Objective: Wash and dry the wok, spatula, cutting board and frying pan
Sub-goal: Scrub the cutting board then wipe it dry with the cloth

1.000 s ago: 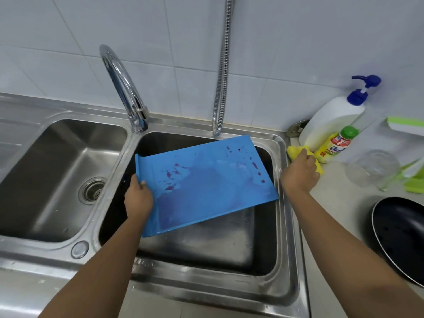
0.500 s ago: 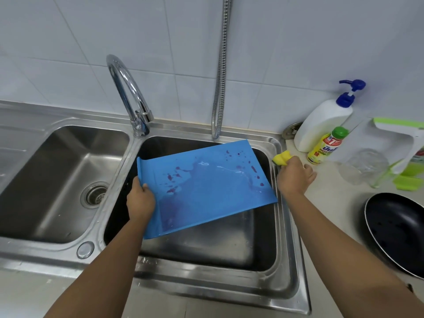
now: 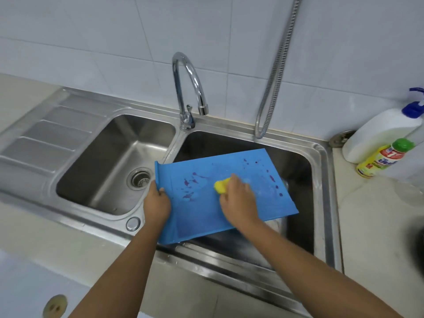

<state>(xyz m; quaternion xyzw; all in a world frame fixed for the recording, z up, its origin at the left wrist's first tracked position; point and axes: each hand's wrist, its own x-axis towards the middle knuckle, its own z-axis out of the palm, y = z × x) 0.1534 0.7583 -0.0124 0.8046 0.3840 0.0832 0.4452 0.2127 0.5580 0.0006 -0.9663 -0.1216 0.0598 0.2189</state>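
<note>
A blue cutting board (image 3: 206,214) with purple stains is held tilted over the right sink basin (image 3: 296,161). My left hand (image 3: 157,201) grips the board's left edge. My right hand (image 3: 238,198) holds a yellow sponge (image 3: 221,185) and presses it on the middle of the board. A dark edge of the frying pan (image 3: 417,237) shows at the far right on the counter.
The chrome tap (image 3: 188,88) arches over the divider between the two basins, its spout over the right one. A metal hose (image 3: 275,72) hangs at the back. A white pump bottle (image 3: 380,136) and a yellow dish soap bottle (image 3: 378,161) stand at the right. The left basin (image 3: 110,161) has a drain.
My right hand carried the yellow sponge from the counter beside the sink onto the cutting board. The view has swung left. My left hand keeps its grip.
</note>
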